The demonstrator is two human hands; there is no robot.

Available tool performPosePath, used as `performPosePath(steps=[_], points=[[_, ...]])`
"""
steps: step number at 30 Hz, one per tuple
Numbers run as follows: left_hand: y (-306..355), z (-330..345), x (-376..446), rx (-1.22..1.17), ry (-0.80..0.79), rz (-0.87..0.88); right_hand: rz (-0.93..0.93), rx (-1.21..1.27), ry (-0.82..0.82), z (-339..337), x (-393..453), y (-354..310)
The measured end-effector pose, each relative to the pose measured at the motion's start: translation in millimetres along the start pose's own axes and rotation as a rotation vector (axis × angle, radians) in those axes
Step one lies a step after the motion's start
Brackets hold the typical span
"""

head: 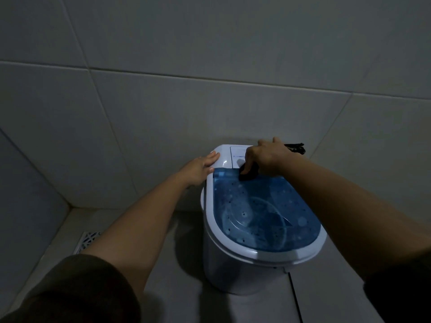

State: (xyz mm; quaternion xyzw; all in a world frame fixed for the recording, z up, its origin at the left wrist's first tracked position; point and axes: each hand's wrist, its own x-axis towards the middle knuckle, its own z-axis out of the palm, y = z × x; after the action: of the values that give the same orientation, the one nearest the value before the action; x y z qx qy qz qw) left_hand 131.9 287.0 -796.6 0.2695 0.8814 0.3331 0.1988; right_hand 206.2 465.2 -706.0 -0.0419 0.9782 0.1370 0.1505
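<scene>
a small white washing machine (235, 271) with a blue see-through lid (263, 213) stands on floor tiles (184, 290) against the wall (210, 66). the left hand (200, 169) lies flat on its rear corner. the right hand (265, 159) curls its fingers round a black wad (248, 174) at the lid's rear edge; it seems soft, light, easily bunched whole.

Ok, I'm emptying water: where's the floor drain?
In the head view, the floor drain sits low on the left, at the foot of the wall, left of the washing machine.
</scene>
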Motion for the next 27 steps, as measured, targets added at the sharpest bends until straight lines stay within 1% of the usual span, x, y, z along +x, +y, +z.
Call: performPosePath(steps=[3, 7, 13, 20, 27], points=[[1.5, -0.9, -0.1, 0.035, -0.011, -0.003, 0.046, 0.018, 0.007, 7.9, -1.6, 6.6], [4.1, -0.8, -0.8, 0.045, -0.015, -0.006, 0.108, -0.018, -0.015, 11.7, -12.9, 24.9], [4.8, -2.6, -0.5, 0.064, -0.011, -0.007, 0.198, 0.105, -0.042, 25.0, -28.4, 55.1], [11.3, -2.3, -1.3, 0.131, 0.000, -0.024, 0.308, 0.085, -0.027, 34.5, -41.3, 78.1], [16.4, -0.4, -0.3, 0.175, 0.012, -0.052, 0.354, 0.160, 0.014, 39.0, -46.9, 76.9]])
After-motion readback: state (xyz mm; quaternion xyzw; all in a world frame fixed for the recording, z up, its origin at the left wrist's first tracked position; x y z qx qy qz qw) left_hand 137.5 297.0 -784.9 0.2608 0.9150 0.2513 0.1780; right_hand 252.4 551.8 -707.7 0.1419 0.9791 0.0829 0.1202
